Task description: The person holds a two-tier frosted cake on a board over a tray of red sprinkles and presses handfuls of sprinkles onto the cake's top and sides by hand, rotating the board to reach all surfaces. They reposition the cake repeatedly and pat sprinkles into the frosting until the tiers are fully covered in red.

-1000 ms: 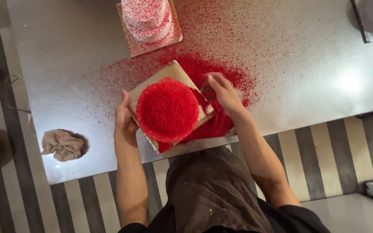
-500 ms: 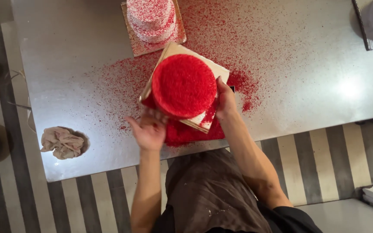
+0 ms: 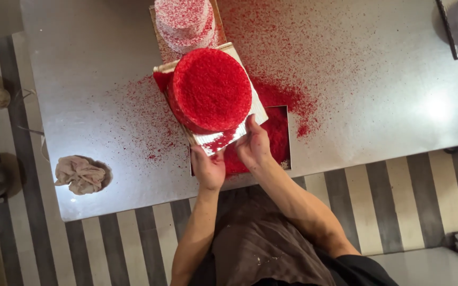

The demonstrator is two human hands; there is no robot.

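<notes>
Head view: round red-crumbed cake (image 3: 211, 89) on a square board (image 3: 250, 114), tilted over the steel table (image 3: 96, 69). Left hand (image 3: 208, 168) gripping the board's near corner, fingers curled under the edge. Right hand (image 3: 254, 145) against the same near edge, fingers bent around it, probably gripping too, though hard to tell. Beneath, a heap of red crumbs (image 3: 276, 132). Behind, a pale speckled cake (image 3: 185, 21). Crumpled cloth (image 3: 80, 175) at the left edge.

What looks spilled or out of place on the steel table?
Red crumbs lie scattered across the steel table, thickest beside the round red crumb-coated cake on its square board, which both hands hold. A crumpled beige cloth sits near the table's left edge.
</notes>
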